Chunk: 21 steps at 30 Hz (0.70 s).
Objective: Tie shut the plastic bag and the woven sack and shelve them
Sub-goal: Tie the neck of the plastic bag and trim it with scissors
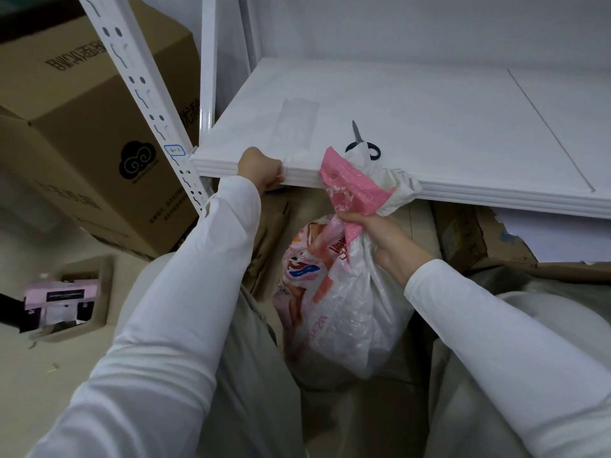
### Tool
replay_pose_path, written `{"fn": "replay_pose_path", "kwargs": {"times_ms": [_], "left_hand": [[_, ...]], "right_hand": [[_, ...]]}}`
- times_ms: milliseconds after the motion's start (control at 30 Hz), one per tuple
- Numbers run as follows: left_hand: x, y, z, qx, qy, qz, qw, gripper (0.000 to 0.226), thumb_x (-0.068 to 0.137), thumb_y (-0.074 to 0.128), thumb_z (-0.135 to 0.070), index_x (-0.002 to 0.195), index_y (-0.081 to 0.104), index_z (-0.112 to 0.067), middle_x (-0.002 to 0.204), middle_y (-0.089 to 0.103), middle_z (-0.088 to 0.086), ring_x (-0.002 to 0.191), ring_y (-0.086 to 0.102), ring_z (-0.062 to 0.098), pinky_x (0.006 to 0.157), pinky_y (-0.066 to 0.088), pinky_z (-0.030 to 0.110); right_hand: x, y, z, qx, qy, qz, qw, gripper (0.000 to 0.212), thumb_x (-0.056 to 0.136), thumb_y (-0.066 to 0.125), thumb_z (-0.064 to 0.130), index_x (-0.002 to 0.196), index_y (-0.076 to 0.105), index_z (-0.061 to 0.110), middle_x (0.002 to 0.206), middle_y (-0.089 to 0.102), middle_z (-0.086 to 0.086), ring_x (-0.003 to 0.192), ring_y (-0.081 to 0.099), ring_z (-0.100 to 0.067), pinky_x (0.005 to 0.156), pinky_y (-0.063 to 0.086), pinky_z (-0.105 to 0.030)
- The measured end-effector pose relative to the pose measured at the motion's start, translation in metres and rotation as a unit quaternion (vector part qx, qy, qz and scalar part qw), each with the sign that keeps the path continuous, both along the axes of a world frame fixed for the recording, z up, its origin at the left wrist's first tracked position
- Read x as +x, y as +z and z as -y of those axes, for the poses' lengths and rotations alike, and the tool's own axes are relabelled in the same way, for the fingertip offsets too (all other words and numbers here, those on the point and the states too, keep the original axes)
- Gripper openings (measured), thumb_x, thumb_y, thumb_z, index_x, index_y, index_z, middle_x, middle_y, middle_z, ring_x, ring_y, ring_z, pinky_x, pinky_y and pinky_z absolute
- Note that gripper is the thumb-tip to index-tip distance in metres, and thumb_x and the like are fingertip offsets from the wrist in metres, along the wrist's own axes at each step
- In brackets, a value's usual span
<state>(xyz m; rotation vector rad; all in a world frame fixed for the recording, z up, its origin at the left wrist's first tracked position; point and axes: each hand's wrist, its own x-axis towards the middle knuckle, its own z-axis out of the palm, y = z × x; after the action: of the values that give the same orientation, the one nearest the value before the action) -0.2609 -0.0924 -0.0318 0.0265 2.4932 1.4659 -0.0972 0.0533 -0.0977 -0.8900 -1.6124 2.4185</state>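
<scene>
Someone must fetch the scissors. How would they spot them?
Start at the white shelf. Near its front edge, just behind the bag's gathered top, lie the scissors. Their black handles and grey blades set them apart from the flat clear sleeve to the left.

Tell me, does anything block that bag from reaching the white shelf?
The right hand holds the bag by its neck, below the shelf's edge. Scissors lie on the shelf just behind the bag's top, likely in its way. The left hand grips the edge further left.
</scene>
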Motion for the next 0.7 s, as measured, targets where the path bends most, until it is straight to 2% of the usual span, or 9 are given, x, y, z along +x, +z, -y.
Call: {"fn": "replay_pose_path", "kwargs": {"times_ms": [33, 100, 167, 267, 367, 433, 500, 600, 700], "left_hand": [[0.003, 0.002, 0.001, 0.034, -0.003, 0.027, 0.999, 0.024, 0.083, 0.054, 0.008, 0.069, 0.042, -0.007, 0.065, 0.048, 0.013, 0.036, 0.053, 0.012, 0.037, 0.04, 0.014], [0.008, 0.006, 0.002, 0.074, -0.006, 0.069, 0.995, 0.02, 0.082, 0.059, 0.01, 0.075, 0.047, -0.004, 0.062, 0.049, 0.013, 0.025, 0.046, 0.007, 0.033, 0.036, 0.012], [0.01, 0.009, 0.0, 0.119, 0.008, 0.104, 0.987, 0.016, 0.082, 0.065, 0.008, 0.088, 0.051, 0.0, 0.067, 0.054, 0.013, 0.029, 0.052, 0.007, 0.035, 0.041, 0.013], [0.009, 0.008, -0.002, 0.175, 0.019, 0.154, 0.972, 0.025, 0.082, 0.067, 0.009, 0.102, 0.053, 0.004, 0.078, 0.06, 0.016, 0.042, 0.064, 0.014, 0.042, 0.051, 0.019], [0.009, 0.007, -0.005, 0.181, 0.013, 0.162, 0.97, 0.017, 0.083, 0.064, 0.01, 0.096, 0.055, 0.005, 0.079, 0.06, 0.017, 0.056, 0.066, 0.02, 0.044, 0.054, 0.024], [0.01, 0.005, -0.007, 0.172, 0.006, 0.156, 0.973, 0.009, 0.084, 0.063, 0.009, 0.084, 0.056, 0.005, 0.075, 0.06, 0.017, 0.053, 0.065, 0.018, 0.043, 0.054, 0.025], [0.012, 0.002, -0.011, 0.171, 0.004, 0.154, 0.973, 0.008, 0.086, 0.062, 0.007, 0.081, 0.056, 0.006, 0.073, 0.062, 0.018, 0.046, 0.065, 0.017, 0.043, 0.054, 0.025], [0.015, 0.001, -0.017, 0.229, 0.027, 0.163, 0.959, 0.006, 0.086, 0.06, 0.01, 0.091, 0.056, 0.011, 0.069, 0.066, 0.021, 0.048, 0.068, 0.023, 0.047, 0.057, 0.027], [0.016, 0.002, -0.021, 0.3, 0.055, 0.163, 0.938, 0.006, 0.083, 0.061, 0.014, 0.087, 0.057, 0.012, 0.076, 0.065, 0.024, 0.053, 0.069, 0.026, 0.057, 0.06, 0.029]], "right_hand": [[0.001, 0.001, 0.001, -0.005, 0.001, 0.001, 1.0, 0.051, 0.069, 0.082, 0.01, 0.117, 0.064, 0.007, 0.104, 0.073, -0.011, 0.092, 0.072, -0.023, 0.078, 0.058, -0.034], [0.002, 0.001, 0.001, -0.01, 0.002, 0.006, 1.0, 0.05, 0.07, 0.082, 0.01, 0.117, 0.064, 0.007, 0.104, 0.073, -0.012, 0.091, 0.071, -0.024, 0.077, 0.058, -0.034], [0.002, 0.001, 0.0, -0.008, 0.001, 0.006, 1.0, 0.05, 0.07, 0.082, 0.01, 0.116, 0.064, 0.008, 0.105, 0.073, -0.012, 0.092, 0.071, -0.025, 0.079, 0.058, -0.036], [0.003, 0.001, -0.001, -0.009, 0.003, 0.007, 1.0, 0.049, 0.069, 0.082, 0.01, 0.115, 0.064, 0.008, 0.102, 0.073, -0.011, 0.091, 0.072, -0.025, 0.079, 0.058, -0.036], [0.002, 0.001, -0.001, -0.01, 0.008, 0.008, 1.0, 0.045, 0.07, 0.081, 0.01, 0.112, 0.065, 0.009, 0.1, 0.074, -0.011, 0.089, 0.072, -0.025, 0.078, 0.058, -0.036], [0.001, -0.001, -0.001, -0.009, 0.007, 0.007, 1.0, 0.048, 0.069, 0.083, 0.011, 0.113, 0.064, 0.009, 0.101, 0.074, -0.011, 0.09, 0.072, -0.026, 0.08, 0.058, -0.038], [0.0, -0.002, -0.001, -0.01, 0.008, 0.011, 1.0, 0.05, 0.068, 0.083, 0.012, 0.114, 0.064, 0.008, 0.102, 0.073, -0.012, 0.091, 0.072, -0.026, 0.08, 0.058, -0.039], [-0.001, -0.004, 0.0, -0.004, 0.013, 0.016, 1.0, 0.055, 0.066, 0.084, 0.014, 0.117, 0.064, 0.009, 0.104, 0.073, -0.011, 0.093, 0.071, -0.026, 0.081, 0.058, -0.039], [-0.001, -0.004, -0.001, 0.0, 0.01, 0.014, 1.0, 0.056, 0.066, 0.084, 0.015, 0.118, 0.063, 0.009, 0.106, 0.072, -0.011, 0.093, 0.071, -0.026, 0.081, 0.058, -0.038]]}}
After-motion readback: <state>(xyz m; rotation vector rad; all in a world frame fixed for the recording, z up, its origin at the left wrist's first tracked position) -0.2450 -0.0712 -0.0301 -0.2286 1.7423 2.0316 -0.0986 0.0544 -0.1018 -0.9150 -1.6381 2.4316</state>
